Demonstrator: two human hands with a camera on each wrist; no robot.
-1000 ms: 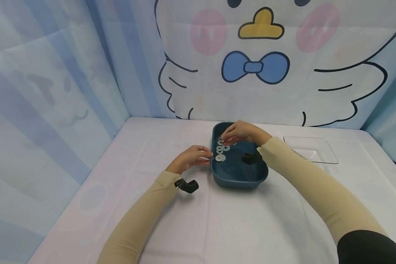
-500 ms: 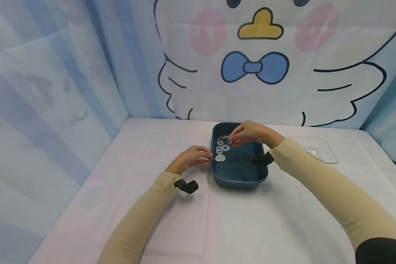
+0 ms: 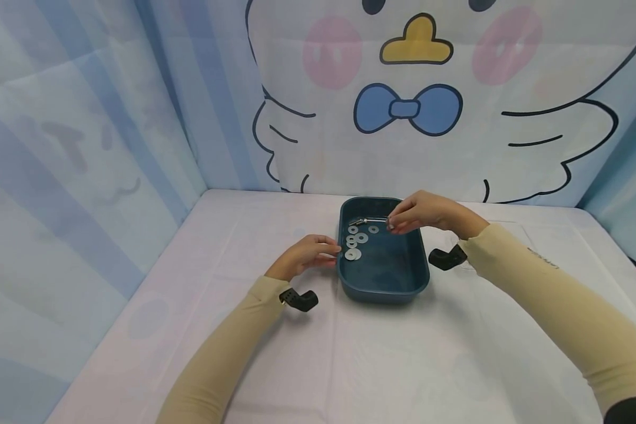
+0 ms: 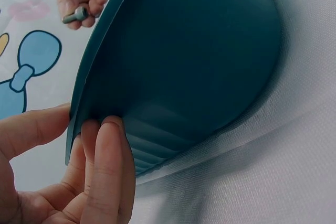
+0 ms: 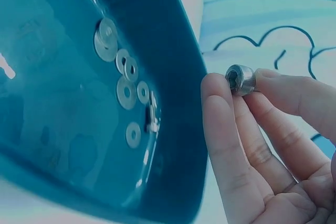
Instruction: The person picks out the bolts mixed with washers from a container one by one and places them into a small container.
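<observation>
My left hand point(image 3: 308, 254) pinches the left rim of a dark blue plastic bin point(image 3: 384, 285), thumb over the edge and fingers against the outer wall in the left wrist view. Over the bin's far right side, my right hand point(image 3: 421, 213) holds a hex socket bolt point(image 5: 241, 80) between thumb and fingertips. Its shank shows in the left wrist view, pointing away from the fingers. Several flat metal washers point(image 3: 362, 238) lie along the bin's left side, some overlapping. Another bolt point(image 5: 152, 116) lies beside them against the wall.
A clear plastic tray point(image 3: 518, 227) lies right of the bin, largely covered by my right forearm. Dark wrist cameras point(image 3: 299, 300) hang below both wrists. Behind the white-clothed table point(image 3: 392, 359) rises a printed curtain point(image 3: 318, 153).
My right hand has moved right from the washers at the bin's left side, carrying the bolt toward the right rim. A washer it covered now shows. My left hand stays on the rim.
</observation>
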